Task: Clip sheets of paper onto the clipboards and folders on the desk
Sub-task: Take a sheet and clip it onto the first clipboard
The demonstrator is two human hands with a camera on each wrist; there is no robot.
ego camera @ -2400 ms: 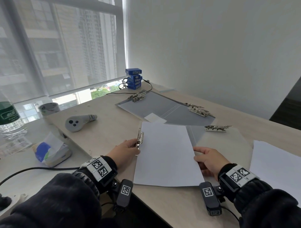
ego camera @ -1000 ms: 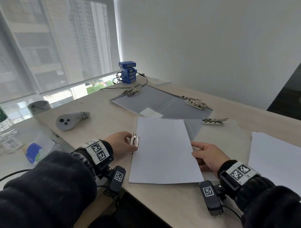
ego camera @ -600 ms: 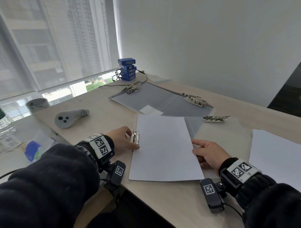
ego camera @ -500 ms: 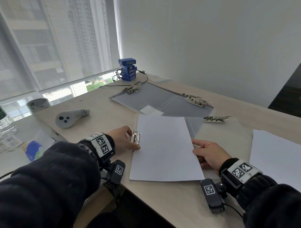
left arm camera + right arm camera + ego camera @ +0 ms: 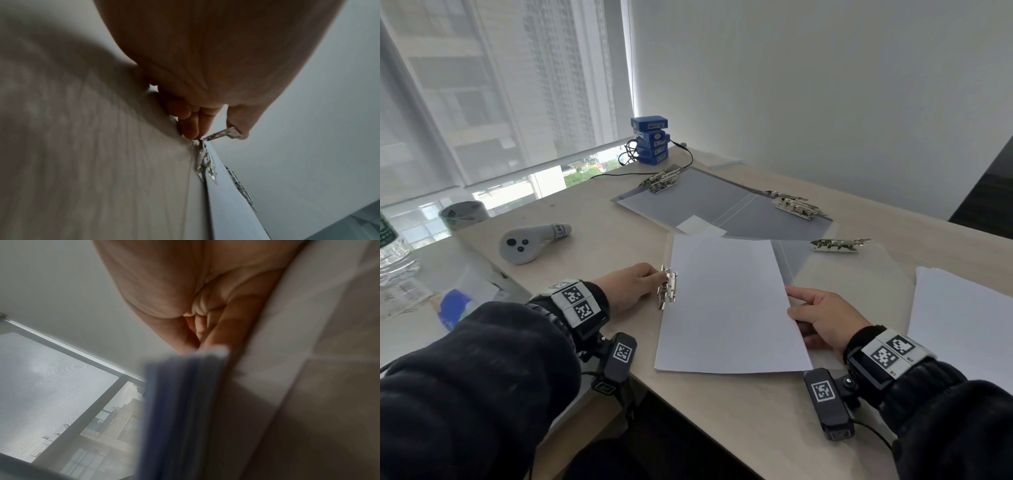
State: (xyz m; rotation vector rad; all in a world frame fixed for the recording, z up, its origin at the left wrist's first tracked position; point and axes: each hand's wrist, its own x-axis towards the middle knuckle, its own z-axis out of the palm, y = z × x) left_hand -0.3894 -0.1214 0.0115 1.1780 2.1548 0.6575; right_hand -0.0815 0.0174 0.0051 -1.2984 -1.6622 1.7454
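Observation:
A white sheet of paper [image 5: 726,305] lies on a clipboard near the desk's front edge and hides most of the board. The board's metal clip [image 5: 667,287] sits at the sheet's left edge. My left hand [image 5: 659,275] pinches that clip. In the left wrist view the thumb [image 5: 240,129] presses the clip's lever [image 5: 222,134], with the fingers [image 5: 191,128] against the desk side. My right hand [image 5: 796,301] holds the sheet's right edge, thumb on top. In the right wrist view, thumb and fingers [image 5: 197,335] close on the blurred sheet edge [image 5: 180,402].
A grey open folder [image 5: 722,205] with two metal clips lies behind. To the right are a translucent clipboard [image 5: 859,281] and a paper stack [image 5: 962,318]. On the left are a grey controller [image 5: 527,240], a tape roll [image 5: 462,214] and a bottle [image 5: 390,246]. Blue boxes [image 5: 650,140] stand by the window.
The head view has shifted a little. Both hands, the clip and the sheet stay where they were.

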